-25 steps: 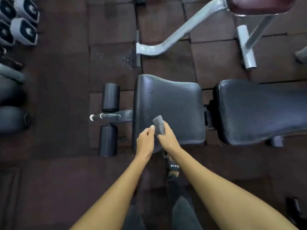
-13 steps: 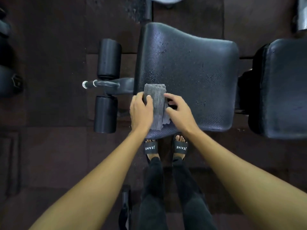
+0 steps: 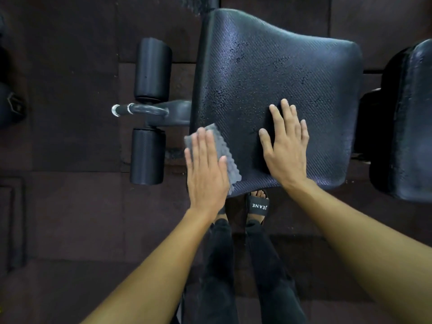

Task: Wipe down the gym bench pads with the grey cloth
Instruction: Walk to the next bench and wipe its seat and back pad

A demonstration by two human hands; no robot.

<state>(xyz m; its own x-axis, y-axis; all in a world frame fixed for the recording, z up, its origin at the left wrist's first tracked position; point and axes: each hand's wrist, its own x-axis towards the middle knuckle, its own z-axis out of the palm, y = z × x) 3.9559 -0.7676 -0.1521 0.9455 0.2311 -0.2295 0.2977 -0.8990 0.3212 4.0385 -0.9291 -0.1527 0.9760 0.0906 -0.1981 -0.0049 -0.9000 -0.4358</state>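
Pressing the grey cloth (image 3: 223, 150) flat under our left hand (image 3: 207, 170) at the seat pad (image 3: 280, 73) near-left corner; right hand (image 3: 286, 146) rests open, empty. Next, we judge: sweep across the droplets.

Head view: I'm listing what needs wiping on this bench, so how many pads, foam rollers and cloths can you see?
Bench pads: 2, the seat pad and the back pad at the right edge
Foam rollers: 2, the upper roller and the lower roller
Grey cloth: 1
Total: 5
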